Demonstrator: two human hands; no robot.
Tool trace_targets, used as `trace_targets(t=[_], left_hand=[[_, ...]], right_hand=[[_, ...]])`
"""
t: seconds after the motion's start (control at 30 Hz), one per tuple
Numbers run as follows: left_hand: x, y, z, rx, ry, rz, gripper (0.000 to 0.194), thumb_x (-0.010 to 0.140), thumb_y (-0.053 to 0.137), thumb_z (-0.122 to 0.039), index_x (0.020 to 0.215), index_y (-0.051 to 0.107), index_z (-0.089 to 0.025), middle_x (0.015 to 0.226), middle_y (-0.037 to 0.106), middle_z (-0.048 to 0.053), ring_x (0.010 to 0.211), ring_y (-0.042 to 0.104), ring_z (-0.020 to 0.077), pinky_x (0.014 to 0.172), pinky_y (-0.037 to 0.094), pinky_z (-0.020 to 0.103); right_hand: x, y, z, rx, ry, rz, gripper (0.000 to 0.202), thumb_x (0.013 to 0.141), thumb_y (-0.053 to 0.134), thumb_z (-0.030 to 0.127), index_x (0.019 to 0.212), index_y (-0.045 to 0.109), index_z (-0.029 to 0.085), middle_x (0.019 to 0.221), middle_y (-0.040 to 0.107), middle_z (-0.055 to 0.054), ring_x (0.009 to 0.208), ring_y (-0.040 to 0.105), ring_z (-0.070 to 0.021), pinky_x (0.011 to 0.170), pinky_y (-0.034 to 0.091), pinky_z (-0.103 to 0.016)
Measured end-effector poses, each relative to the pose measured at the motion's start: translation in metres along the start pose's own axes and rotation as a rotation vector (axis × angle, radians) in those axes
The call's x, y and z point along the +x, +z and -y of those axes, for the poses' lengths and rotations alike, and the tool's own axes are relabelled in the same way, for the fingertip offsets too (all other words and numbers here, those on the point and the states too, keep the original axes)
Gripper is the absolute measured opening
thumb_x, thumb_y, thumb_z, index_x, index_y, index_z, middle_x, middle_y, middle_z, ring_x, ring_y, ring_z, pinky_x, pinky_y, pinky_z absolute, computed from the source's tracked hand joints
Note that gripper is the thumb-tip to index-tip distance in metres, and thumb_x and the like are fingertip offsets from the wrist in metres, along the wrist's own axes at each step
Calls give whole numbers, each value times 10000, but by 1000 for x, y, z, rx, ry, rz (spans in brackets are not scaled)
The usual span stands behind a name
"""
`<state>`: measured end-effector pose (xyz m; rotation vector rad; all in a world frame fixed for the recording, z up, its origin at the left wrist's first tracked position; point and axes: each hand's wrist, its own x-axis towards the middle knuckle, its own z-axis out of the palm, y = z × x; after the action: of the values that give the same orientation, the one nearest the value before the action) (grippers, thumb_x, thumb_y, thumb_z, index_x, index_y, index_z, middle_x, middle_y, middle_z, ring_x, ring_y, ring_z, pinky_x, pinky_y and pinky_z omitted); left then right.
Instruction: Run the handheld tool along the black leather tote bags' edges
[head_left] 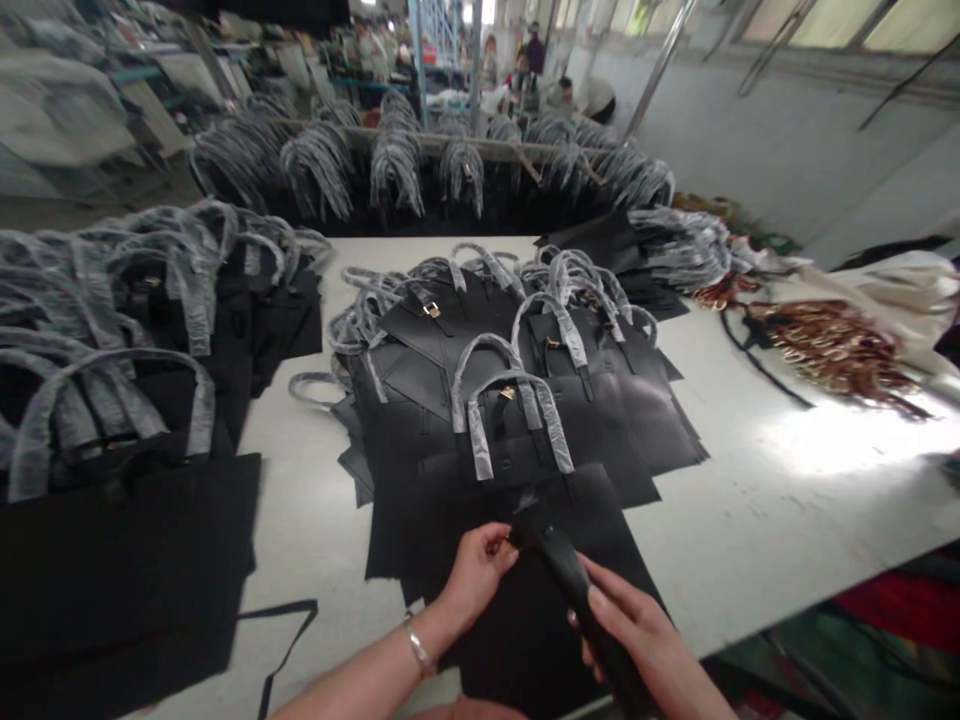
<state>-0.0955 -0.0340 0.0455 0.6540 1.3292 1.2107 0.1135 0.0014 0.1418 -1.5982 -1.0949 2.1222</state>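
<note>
Long black piece (pixel 568 577) nearest, slanting over front of centre pile (pixel 630 420); right hand (pixel 637 622) wrapped round it, left hand (pixel 478 562) pinching far end, fingertips together. Count: two hands, one bracelet (pixel 420 648), one held piece, one loose black strip (pixel 279 608), three bag piles. Held piece smooth, faintly shiny. White table (pixel 720 530) bare right of centre pile, narrower lane left; near edge by right forearm.

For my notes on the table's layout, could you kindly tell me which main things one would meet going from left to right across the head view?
Left pile of black panels with wrapped handles, middle pile of similar black panels, bundle of brownish strands.
</note>
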Motion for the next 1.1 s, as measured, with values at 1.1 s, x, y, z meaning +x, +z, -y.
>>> trace_targets(t=[1.1], left_hand=[[12,-45,-25,607,165,-139,230,894,512,-316,989,680,-189,1006,672,94,967,589,243,888,430,370]], right_hand=[[13,9,0,-37,-39,-80,781,736,726,589,1375,539,181,747,696,-26,523,601,-135,476,472,-250]])
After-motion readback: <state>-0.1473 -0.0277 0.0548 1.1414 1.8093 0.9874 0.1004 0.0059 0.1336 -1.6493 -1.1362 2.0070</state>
